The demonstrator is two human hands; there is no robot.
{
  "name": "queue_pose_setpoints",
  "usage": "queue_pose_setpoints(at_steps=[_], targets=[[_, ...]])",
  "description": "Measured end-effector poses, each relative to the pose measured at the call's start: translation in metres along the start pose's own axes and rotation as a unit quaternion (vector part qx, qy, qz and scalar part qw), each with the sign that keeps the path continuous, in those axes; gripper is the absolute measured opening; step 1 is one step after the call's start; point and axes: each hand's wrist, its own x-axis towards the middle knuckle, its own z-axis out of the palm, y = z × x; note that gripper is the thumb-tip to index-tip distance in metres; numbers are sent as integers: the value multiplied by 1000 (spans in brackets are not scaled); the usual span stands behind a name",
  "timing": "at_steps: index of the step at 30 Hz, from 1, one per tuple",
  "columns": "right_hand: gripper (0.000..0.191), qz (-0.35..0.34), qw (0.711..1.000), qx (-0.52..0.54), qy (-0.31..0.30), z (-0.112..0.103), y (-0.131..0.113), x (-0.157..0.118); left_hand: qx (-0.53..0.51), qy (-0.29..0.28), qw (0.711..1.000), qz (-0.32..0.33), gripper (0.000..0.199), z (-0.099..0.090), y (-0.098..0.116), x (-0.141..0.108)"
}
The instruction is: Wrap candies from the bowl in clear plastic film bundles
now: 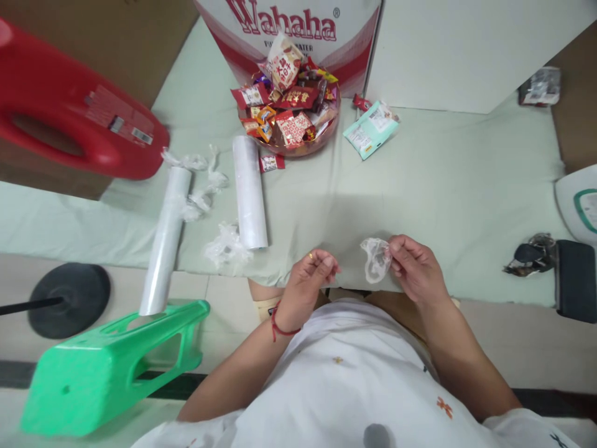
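Observation:
Above the table's near edge, my right hand [416, 267] pinches a twisted ring of thin clear plastic film [375, 260] between thumb and fingers. To its left is my left hand [313, 279], closed with the thumb pressed to the curled fingers; what it holds, if anything, is hidden. The two hands are apart. Beyond my left hand lies a white roll of plastic bags [250, 193], with a crumpled clear plastic piece [228, 244] beside its near end. A second white roll [166, 239] sticks out past the table edge, near more twisted plastic scraps [199, 198].
A bowl of wrapped snacks [305, 148] stands before a Wahaha carton [298, 18]. A mint-coloured packet [372, 129] lies to its right. Keys [532, 254] and a dark phone [576, 280] are at right. A red jug [125, 134] and green plastic stool [77, 386] occupy the left.

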Motion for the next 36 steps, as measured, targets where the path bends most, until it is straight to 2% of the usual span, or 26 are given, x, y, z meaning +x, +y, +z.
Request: queue_pose_setpoints(at_steps=[3, 5, 8, 11, 12, 13, 15, 16, 18, 20, 21, 23, 25, 26, 27, 28, 29, 31, 32, 34, 36], targets=[[39, -13, 998, -41, -38, 0, 3, -5, 59, -49, 997, 4, 52, 14, -5, 4], [40, -29, 996, -66, -53, 1, 6, -8, 62, -73, 995, -10, 53, 22, -11, 9], [38, -74, 990, -102, -67, 3, 12, -14, 38, -55, 998, -12, 48, 31, -20, 16], [70, -92, 980, -156, -77, 4, 20, -20, 35, -11, 999, 13, 40, 35, -23, 18], [66, -94, 977, -177, -71, 4, 23, -22, 32, 7, 999, 21, 38, 35, -22, 18], [51, -106, 974, -194, -55, 4, 26, -23, 23, 26, 999, 24, 36, 35, -20, 18], [18, -158, 965, -208, -9, 1, 30, -26, -12, 66, 998, 16, 35, 34, -15, 17], [11, -195, 959, -204, 16, -1, 32, -27, -32, 83, 996, 7, 35, 33, -13, 17], [6, -260, 946, -189, 51, -6, 33, -30, -65, 105, 992, -13, 37, 31, -9, 17], [13, -290, 939, -180, 48, -12, 32, -35, -85, 112, 990, -23, 38, 27, -6, 17], [18, -298, 936, -185, 27, -15, 30, -38, -91, 112, 989, -23, 39, 26, -5, 17], [27, -315, 917, -237, -58, -21, 25, -45, -106, 110, 988, -24, 41, 23, -4, 18], [35, -326, 871, -324, -176, -27, 18, -52, -121, 108, 986, -27, 44, 20, -4, 20], [38, -316, 847, -361, -230, -30, 14, -54, -125, 105, 986, -26, 45, 19, -4, 21], [39, -296, 835, -381, -265, -32, 10, -56, -122, 100, 987, -22, 46, 18, -4, 22], [38, -268, 840, -384, -274, -34, 6, -56, -111, 93, 989, -11, 46, 18, -4, 22], [36, -242, 863, -367, -250, -36, 2, -55, -94, 83, 992, 4, 46, 17, -5, 23], [28, -215, 921, -296, -130, -37, -6, -48, -44, 55, 997, 44, 45, 18, -5, 22], [24, -214, 942, -251, -64, -36, -10, -42, -16, 38, 997, 63, 43, 19, -5, 21], [29, -220, 960, -171, 18, -30, -17, -28, 35, 9, 995, 94, 41, 22, -4, 18], [39, -207, 966, -157, 12, -20, -21, -14, 77, -12, 989, 126, 39, 25, -1, 15]])
